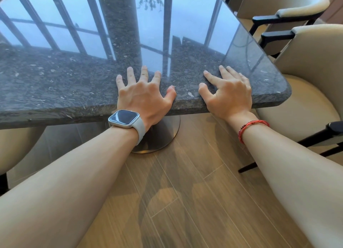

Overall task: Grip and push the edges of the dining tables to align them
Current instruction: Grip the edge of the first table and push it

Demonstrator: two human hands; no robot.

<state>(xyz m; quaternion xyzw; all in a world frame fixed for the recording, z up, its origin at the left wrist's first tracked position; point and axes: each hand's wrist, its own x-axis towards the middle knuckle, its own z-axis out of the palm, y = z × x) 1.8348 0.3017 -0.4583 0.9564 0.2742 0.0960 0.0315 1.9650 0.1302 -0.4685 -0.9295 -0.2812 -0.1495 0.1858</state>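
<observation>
A dark speckled stone dining table [65,77] with a glossy top fills the upper part of the view; its rounded near-right corner is at the right. My left hand [144,97], with a white watch on the wrist, lies flat over the near edge with its fingers spread on the top and its thumb on the rim. My right hand [230,93], with a red bracelet on the wrist, rests the same way a little to the right, near the corner. All thumbs and fingers are on top; none curl under the slab. No second table is in view.
A round metal pedestal base [163,134] stands on the wood-look floor under the table. Cream armchairs with black frames crowd the right side [306,62] and far right [289,4]. Another cream seat [16,147] sits at the left under the table edge.
</observation>
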